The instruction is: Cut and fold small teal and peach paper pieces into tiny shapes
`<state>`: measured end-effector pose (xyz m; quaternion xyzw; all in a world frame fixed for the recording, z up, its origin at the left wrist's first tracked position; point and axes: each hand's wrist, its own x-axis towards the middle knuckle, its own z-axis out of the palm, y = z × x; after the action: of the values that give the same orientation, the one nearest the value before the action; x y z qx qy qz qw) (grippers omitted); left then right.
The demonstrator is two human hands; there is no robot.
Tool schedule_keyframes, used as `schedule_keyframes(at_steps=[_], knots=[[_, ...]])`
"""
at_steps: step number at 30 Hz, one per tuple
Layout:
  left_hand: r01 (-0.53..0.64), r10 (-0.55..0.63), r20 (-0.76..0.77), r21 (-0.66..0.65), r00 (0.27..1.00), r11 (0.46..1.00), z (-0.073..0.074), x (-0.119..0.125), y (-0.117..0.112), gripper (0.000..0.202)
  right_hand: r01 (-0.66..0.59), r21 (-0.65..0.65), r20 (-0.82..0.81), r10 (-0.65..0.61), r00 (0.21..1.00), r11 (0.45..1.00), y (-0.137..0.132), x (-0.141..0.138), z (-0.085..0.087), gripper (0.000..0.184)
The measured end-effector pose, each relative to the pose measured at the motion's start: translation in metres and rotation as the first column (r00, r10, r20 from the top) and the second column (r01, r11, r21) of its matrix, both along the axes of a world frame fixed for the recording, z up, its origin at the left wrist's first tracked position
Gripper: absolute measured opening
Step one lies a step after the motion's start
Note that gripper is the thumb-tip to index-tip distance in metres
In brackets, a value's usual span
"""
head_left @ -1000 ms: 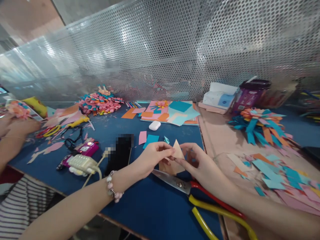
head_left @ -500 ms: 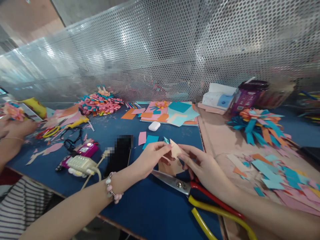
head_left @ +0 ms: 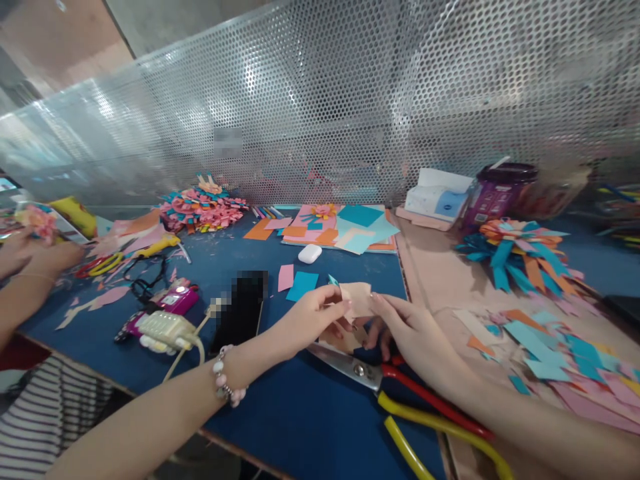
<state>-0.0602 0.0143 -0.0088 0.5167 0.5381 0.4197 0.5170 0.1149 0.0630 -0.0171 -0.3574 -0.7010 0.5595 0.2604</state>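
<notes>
Cream-coloured paper (head_left: 359,297), a small thin piece, is held up between two bare hands above the blue tabletop (head_left: 280,420). Its left side is pinched between the thumb and fingers of the left hand (head_left: 320,312); its right edge is nipped by the thumb and forefinger of the right hand (head_left: 407,327), whose lower fingers are left loosely curled beneath. The step in hand is judged to be the shaping or turning of this piece (whether a crease has been made cannot be told). For the next move, a light, even pinch from both sides seems called for, since so flimsy a sheet could easily be crumpled.

Beneath the hands, a flat tan paper sheet (head_left: 340,341) is partly covered by the fingers. Just beside it, large scissors with smooth steel blades and red and yellow handles (head_left: 360,370) are laid on the table, partly overhung by the right forearm. Farther off, a flat turquoise paper square (head_left: 303,287) and a pink paper rectangle (head_left: 286,277) are set side by side, near a glossy white rounded case (head_left: 310,253). To the right, a bushy orange-and-blue cluster of paper strips (head_left: 525,253) is seen, fringed and springy-looking, with crisp-edged scraps of coloured paper (head_left: 543,343) strewn nearer.
</notes>
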Motion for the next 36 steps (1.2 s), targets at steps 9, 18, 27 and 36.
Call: schedule_keyframes(at_steps=[9,18,27,36], knots=[[-0.010,0.009,0.018,0.055,1.000,0.998,0.006,0.001,-0.002,0.010,0.067,-0.036,-0.064,-0.069,0.996,0.997,0.001,-0.002,0.001,0.025],[-0.055,0.054,0.070,0.011,0.996,0.998,0.007,0.002,-0.002,0.012,0.054,-0.015,-0.183,-0.056,0.982,0.998,-0.002,-0.001,0.006,0.031],[-0.077,0.088,0.264,-0.050,0.960,0.996,0.006,0.001,-0.002,0.008,-0.063,0.354,-0.202,0.142,0.969,0.933,-0.003,0.005,0.005,0.047],[-0.040,0.046,0.174,-0.038,0.984,0.998,0.008,0.003,-0.001,0.027,0.042,0.251,-0.146,-0.005,0.989,0.967,-0.003,0.001,0.009,0.018]])
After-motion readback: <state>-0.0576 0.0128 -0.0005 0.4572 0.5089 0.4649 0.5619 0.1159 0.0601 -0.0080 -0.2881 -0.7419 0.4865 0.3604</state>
